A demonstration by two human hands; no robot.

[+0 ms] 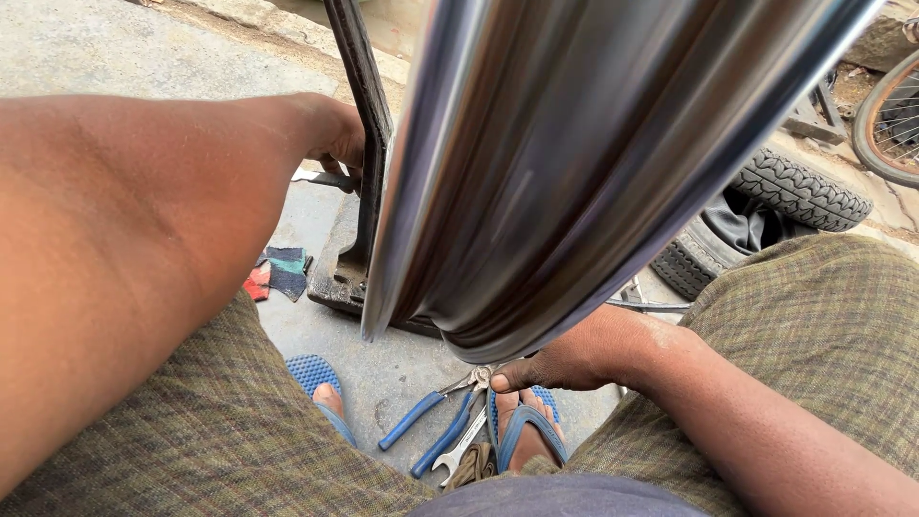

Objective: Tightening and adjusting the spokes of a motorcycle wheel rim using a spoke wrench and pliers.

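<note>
A shiny chrome wheel rim (574, 163) fills the middle of the view, blurred as if spinning, mounted in a dark metal stand (362, 144). My left hand (335, 134) reaches past the stand's upright post and grips something at its far side, partly hidden. My right hand (565, 359) sits under the lower edge of the rim, fingers curled, thumb pointing left, touching the rim's underside.
Blue-handled pliers (431, 421) and a spanner (459, 448) lie on the concrete by my feet in blue sandals (522, 431). A small cloth scrap (278, 273) lies left of the stand base. Rubber tyres (795, 187) and a bicycle wheel (885, 120) lie at right.
</note>
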